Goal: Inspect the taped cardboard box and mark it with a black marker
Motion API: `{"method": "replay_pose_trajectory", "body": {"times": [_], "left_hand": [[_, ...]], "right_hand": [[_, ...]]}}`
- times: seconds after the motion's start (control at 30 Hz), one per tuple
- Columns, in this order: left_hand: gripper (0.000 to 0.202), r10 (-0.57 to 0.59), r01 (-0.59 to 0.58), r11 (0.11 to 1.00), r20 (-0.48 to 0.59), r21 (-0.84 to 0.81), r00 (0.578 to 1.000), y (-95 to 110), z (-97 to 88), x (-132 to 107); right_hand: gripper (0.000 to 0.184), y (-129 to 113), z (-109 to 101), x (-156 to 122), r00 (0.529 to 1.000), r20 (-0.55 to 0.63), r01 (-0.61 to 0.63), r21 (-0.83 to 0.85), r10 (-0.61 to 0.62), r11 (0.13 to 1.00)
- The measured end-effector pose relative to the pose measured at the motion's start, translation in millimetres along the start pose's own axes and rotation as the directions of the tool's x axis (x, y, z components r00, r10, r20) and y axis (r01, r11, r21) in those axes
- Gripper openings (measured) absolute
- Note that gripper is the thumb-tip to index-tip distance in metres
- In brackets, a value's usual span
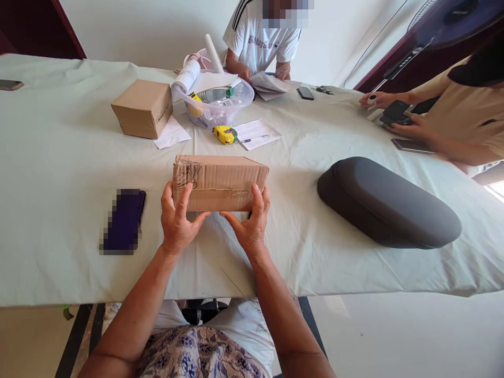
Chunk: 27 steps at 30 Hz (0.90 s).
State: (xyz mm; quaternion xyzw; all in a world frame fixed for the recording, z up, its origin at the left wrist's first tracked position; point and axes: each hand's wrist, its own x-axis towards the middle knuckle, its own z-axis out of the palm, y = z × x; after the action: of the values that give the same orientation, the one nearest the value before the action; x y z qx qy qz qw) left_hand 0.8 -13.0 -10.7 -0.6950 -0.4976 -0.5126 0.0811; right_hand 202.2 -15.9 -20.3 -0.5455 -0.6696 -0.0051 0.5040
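Between my two hands is a closed brown cardboard box (pixel 222 181), held at its near side, with black scribbled lines on its left end. My left hand (pixel 177 220) grips the left end, fingers against the side and thumb along the bottom edge. On the right end, my right hand (pixel 252 223) has the same kind of grip. Whether the box touches the table cannot be made out. Left of it lies a dark phone (pixel 124 220), partly pixelated. A yellow tape measure (pixel 225 135) and a paper sheet with a pen (pixel 258 137) lie beyond the box.
A second cardboard box (pixel 142 107) stands at the back left, beside a plastic basin (pixel 220 110) holding a bottle and rolled paper. A dark grey oblong case (pixel 388 202) sits to the right. One person handles papers (pixel 273 84) opposite; another holds a phone (pixel 396 113).
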Motion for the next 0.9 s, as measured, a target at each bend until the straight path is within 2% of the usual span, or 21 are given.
{"method": "replay_pose_trajectory", "body": {"times": [0.2,0.4,0.53,0.63,0.77,0.9], "left_hand": [[0.089,-0.025,0.025,1.000,-0.030,-0.008,0.999,-2,-2.0,3],[0.100,-0.046,0.031,0.994,-0.146,-0.102,0.988,-5,-4.5,3],[0.103,-0.211,0.176,0.962,-0.158,-0.211,0.965,-4,-7.0,3],[0.103,-0.334,0.288,0.910,-0.116,-0.298,0.935,-1,-8.8,6],[0.094,-0.415,0.348,0.847,-0.092,-0.402,0.905,0,-9.2,10],[0.084,-0.486,0.384,0.800,-0.123,-0.461,0.865,-3,-7.8,13]], "right_hand": [[0.084,4,-1,1,0.999,-0.050,0.021,0.057,-0.018,0.998],[0.073,8,-6,2,0.995,-0.085,-0.013,0.323,0.043,0.946],[0.060,4,-7,3,0.977,-0.114,-0.111,0.464,0.183,0.879],[0.052,3,-8,5,0.962,-0.122,-0.151,0.506,0.244,0.849],[0.049,4,-9,6,0.956,-0.102,-0.185,0.523,0.276,0.832],[0.049,3,-10,7,0.955,-0.053,-0.224,0.520,0.293,0.824]]}}
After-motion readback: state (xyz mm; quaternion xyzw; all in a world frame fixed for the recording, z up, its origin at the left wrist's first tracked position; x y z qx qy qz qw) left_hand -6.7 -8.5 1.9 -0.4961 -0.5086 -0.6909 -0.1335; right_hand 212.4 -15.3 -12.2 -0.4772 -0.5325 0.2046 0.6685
